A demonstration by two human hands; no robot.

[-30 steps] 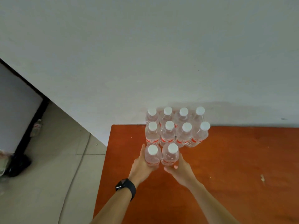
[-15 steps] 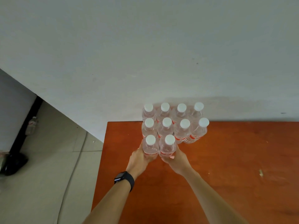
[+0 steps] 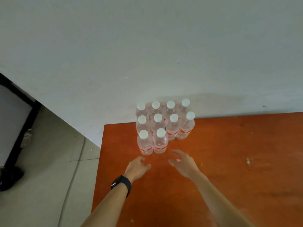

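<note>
Ten white-capped water bottles (image 3: 172, 128) clustered upright on table (image 3: 229, 161), contents clear. Left hand (image 3: 136, 167), right hand (image 3: 182, 163) held spread, nothing gripped, just short of front pair.

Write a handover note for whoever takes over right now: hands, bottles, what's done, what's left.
Left hand: open, holding nothing, just short of the bottles.
Right hand: open, empty too.
Bottles: ten upright at the wall edge of the orange table; two rows of four, then a front pair on the left.
Done: front pair stands in place.
Left: likely two more to fill the front row; no spares on the table.
</note>
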